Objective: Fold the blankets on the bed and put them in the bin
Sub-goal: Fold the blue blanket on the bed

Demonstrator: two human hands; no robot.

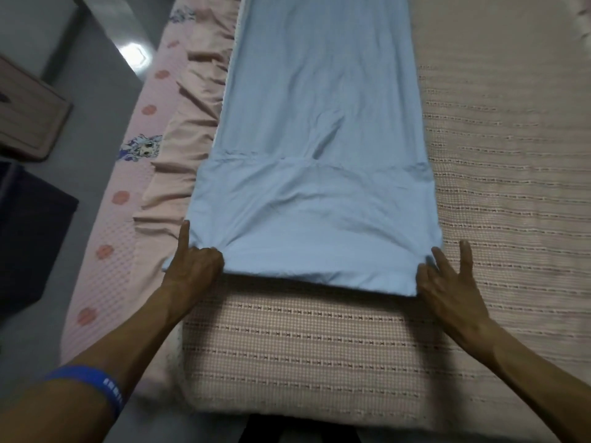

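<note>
The light blue blanket (pixel 319 148) lies as a long folded strip down the middle of the bed, running from its near end away to the far end, on the pink woven cover (pixel 499 187). My left hand (pixel 192 266) pinches its near left corner, index finger straight along the edge. My right hand (pixel 447 282) pinches the near right corner, two fingers stretched out on the cover. A wrinkled pink sheet (pixel 188 116) lies left of the blanket. A blue wristband (pixel 96 383) circles my left wrist
</note>
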